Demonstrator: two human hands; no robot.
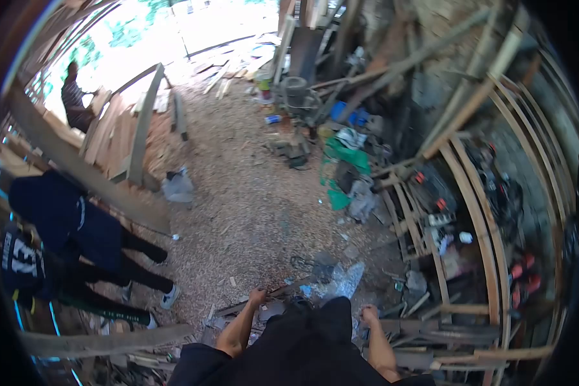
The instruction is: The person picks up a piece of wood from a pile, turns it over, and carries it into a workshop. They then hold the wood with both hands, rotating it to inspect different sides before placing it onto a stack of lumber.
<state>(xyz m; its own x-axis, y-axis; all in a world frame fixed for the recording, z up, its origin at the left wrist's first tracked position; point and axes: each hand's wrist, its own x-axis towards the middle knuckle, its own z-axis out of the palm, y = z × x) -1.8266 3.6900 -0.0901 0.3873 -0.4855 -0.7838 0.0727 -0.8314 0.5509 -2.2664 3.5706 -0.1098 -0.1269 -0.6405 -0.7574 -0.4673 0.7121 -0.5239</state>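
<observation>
My left hand [257, 296] is low in front of my dark clothing [302, 344], its fingers curled closed. Dark scrap pieces [231, 310] lie on the ground beneath it, and I cannot make out whether anything is in its grip. On the other side of my body, my right hand [369, 314] hangs with its fingers curled in and nothing visible in them. Clear plastic sheeting [346, 280] lies on the ground just ahead of my body, nearer the right hand.
Wood shavings [238, 193] cover the floor ahead. Two people in dark clothes [103, 238] stand at left behind a wooden beam [109, 186]; another person [74, 100] is farther back. Timber racks [476, 225], green sacks [347, 157] and leaning boards [367, 83] line the right.
</observation>
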